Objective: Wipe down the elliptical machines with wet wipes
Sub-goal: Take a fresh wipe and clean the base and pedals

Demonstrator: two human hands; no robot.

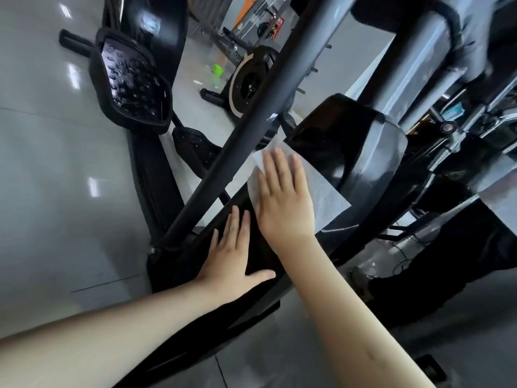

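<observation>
A white wet wipe lies spread flat on the black glossy housing of the elliptical machine. My right hand presses on the wipe with straight fingers, covering its left part. My left hand rests flat on the black housing just below and left of it, fingers straight, thumb out to the right. A dark grey arm tube of the machine runs diagonally past both hands on their left.
A black studded foot pedal stands upper left, a second pedal below it. Another machine's flywheel and a green object sit farther back on the grey tiled floor. Grey columns and cables crowd the right side.
</observation>
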